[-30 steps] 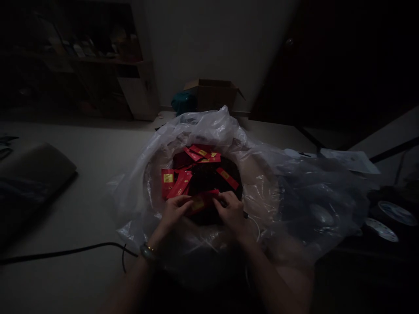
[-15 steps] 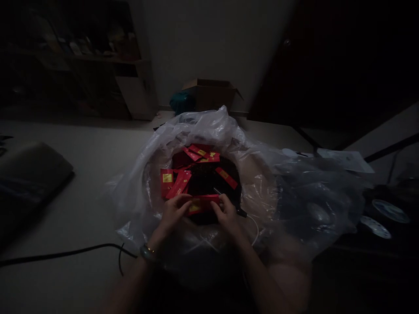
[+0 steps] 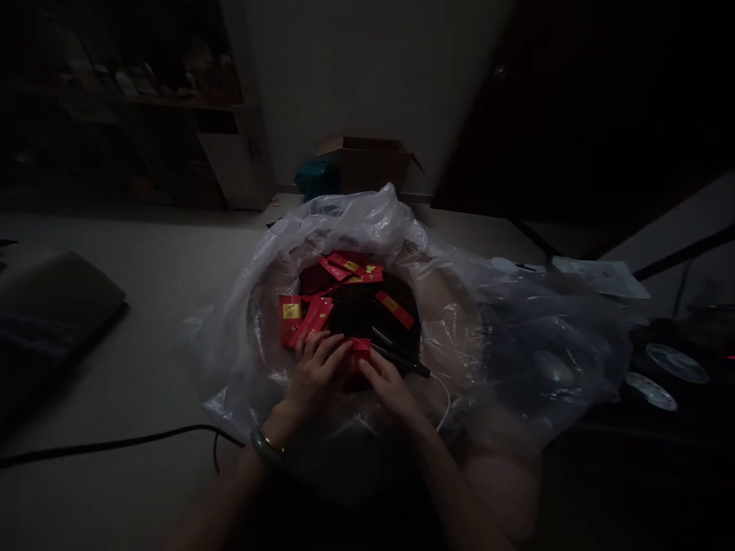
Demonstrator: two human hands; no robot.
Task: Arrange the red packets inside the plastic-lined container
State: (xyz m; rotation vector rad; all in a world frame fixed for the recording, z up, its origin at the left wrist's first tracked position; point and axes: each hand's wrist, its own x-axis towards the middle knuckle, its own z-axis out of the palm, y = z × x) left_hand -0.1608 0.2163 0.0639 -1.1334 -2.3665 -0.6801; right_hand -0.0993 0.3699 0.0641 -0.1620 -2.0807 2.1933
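We hold a red packet (image 3: 360, 350) low over the near side of a plastic-lined container, our right hand (image 3: 392, 386) pinching its right end between thumb and fingers. Our left hand (image 3: 315, 375) lies across the packet's left part, fingers side by side and slightly curled; its thumb is hidden, so we cannot tell whether that grip is pinching or only resting. Just beside our right fingers lies a slim black tool (image 3: 410, 364), its end near a white cord (image 3: 446, 402). Beyond, dark loose material (image 3: 359, 310) fills the middle, with flat red packets at left (image 3: 311, 321), more overlapping at the far side (image 3: 351, 266) and one slanting at right (image 3: 395, 309). The clear plastic sheet (image 3: 246, 287) spreads around everything, rumpled over the rim. We wear a bangle (image 3: 266, 444) on our left wrist. Past the plastic, near the wall, a cardboard box (image 3: 373, 167) stands open beside a teal bundle (image 3: 318, 178).
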